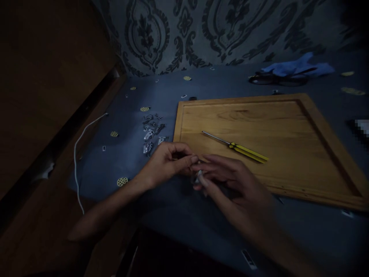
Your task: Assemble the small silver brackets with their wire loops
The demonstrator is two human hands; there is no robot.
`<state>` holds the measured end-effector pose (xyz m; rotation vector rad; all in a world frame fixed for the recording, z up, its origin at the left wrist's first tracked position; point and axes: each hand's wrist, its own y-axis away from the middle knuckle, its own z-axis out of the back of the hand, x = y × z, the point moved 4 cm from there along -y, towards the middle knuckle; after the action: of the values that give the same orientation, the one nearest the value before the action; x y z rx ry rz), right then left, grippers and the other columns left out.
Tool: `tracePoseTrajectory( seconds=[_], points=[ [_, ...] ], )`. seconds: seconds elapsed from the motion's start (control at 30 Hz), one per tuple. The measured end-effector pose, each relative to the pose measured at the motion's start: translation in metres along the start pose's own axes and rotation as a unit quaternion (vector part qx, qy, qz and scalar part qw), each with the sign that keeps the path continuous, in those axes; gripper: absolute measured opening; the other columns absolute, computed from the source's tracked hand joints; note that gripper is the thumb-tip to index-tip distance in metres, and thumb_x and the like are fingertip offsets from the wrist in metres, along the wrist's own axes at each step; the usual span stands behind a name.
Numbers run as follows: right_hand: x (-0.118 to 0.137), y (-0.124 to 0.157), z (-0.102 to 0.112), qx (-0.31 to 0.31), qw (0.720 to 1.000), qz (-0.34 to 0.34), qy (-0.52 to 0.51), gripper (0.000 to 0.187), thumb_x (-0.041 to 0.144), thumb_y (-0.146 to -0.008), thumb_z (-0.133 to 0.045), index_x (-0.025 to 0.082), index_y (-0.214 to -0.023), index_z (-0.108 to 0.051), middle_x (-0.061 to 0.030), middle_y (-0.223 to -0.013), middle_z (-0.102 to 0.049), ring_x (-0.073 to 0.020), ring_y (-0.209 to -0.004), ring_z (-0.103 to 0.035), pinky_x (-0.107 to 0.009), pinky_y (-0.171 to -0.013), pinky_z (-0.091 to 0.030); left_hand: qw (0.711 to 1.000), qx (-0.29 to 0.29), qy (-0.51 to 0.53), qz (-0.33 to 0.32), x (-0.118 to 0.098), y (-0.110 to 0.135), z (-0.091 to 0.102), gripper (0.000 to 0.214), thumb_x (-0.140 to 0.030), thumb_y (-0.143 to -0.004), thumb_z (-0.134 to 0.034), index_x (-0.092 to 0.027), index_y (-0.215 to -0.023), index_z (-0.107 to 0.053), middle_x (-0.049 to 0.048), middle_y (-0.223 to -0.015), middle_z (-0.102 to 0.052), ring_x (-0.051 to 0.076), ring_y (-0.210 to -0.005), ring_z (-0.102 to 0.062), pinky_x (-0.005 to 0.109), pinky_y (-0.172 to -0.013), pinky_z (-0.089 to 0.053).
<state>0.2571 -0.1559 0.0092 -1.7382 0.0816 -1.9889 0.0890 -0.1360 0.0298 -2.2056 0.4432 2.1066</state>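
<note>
My left hand [168, 161] and my right hand [230, 181] meet over the blue table cover, at the near left corner of a wooden board [288, 173]. Both hands have their fingers curled and pinched together around a small shiny metal piece [198, 177]. It is too small and dim to name. A heap of small metal clips [151, 132] lies just behind my left hand. On the board lies a screwdriver [236, 147] with a yellow and black handle, its tip pointing left.
Small yellow perforated discs [122, 181] and tiny metal bits are scattered on the blue cover. A white cable [77, 154] runs along the left edge. A blue cloth [300, 66] and dark scissors [276, 79] lie at the far right. Patterned wallpaper rises behind.
</note>
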Motion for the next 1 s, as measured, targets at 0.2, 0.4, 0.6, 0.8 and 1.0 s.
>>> tracePoseTrajectory(
  seconds=[0.2, 0.4, 0.6, 0.8, 1.0],
  points=[
    [0.002, -0.007, 0.013, -0.115, 0.989, -0.081, -0.045, 0.012, 0.035, -0.095, -0.075, 0.027, -0.104, -0.073, -0.0008, -0.086, -0.078, -0.0115, -0.054, -0.068, -0.023, -0.046, -0.054, 0.997, -0.038, 0.054, 0.036, 0.003, -0.002, 0.008, 0.036, -0.038, -0.072, -0.092, -0.014, -0.074, -0.065, -0.0021, -0.063, -0.067, 0.007, -0.049, -0.06, 0.015, -0.038, -0.036],
    [-0.007, -0.016, 0.005, 0.01, 0.98, -0.171, -0.097, 0.035, 0.057, -0.09, -0.077, 0.022, -0.088, -0.074, 0.0, -0.058, -0.068, -0.0117, -0.047, -0.06, -0.021, -0.044, -0.05, 0.996, -0.024, 0.071, 0.055, 0.006, 0.001, 0.001, 0.04, -0.04, -0.07, -0.094, -0.013, -0.073, -0.065, -0.0022, -0.062, -0.068, 0.007, -0.048, -0.061, 0.014, -0.037, -0.039],
    [-0.013, -0.017, 0.004, 0.017, 0.966, -0.218, -0.138, 0.041, 0.06, -0.083, -0.082, 0.021, -0.075, -0.074, -0.0003, -0.054, -0.065, -0.0103, -0.045, -0.056, -0.02, -0.042, -0.045, 0.997, 0.014, 0.064, 0.032, 0.01, 0.001, -0.005, 0.036, -0.045, -0.087, -0.08, -0.014, -0.078, -0.065, 0.0001, -0.067, -0.068, 0.008, -0.053, -0.064, 0.015, -0.042, -0.047],
    [-0.02, -0.016, 0.006, 0.004, 0.952, -0.247, -0.178, 0.042, 0.061, -0.077, -0.085, 0.021, -0.072, -0.074, -0.0013, -0.057, -0.067, -0.0097, -0.044, -0.056, -0.019, -0.039, -0.041, 0.997, 0.027, 0.069, 0.036, 0.019, 0.003, -0.005, 0.039, -0.051, -0.092, -0.071, -0.014, -0.085, -0.066, 0.005, -0.077, -0.072, 0.011, -0.059, -0.066, 0.016, -0.042, -0.048],
    [-0.021, -0.017, 0.006, 0.005, 0.952, -0.248, -0.18, 0.041, 0.059, -0.078, -0.086, 0.02, -0.073, -0.074, -0.0012, -0.057, -0.067, -0.0094, -0.044, -0.056, -0.019, -0.039, -0.04, 0.996, 0.024, 0.074, 0.039, 0.016, 0.004, -0.008, 0.039, -0.051, -0.088, -0.078, -0.014, -0.082, -0.065, 0.002, -0.073, -0.068, 0.01, -0.06, -0.064, 0.015, -0.042, -0.047]
  ],
)
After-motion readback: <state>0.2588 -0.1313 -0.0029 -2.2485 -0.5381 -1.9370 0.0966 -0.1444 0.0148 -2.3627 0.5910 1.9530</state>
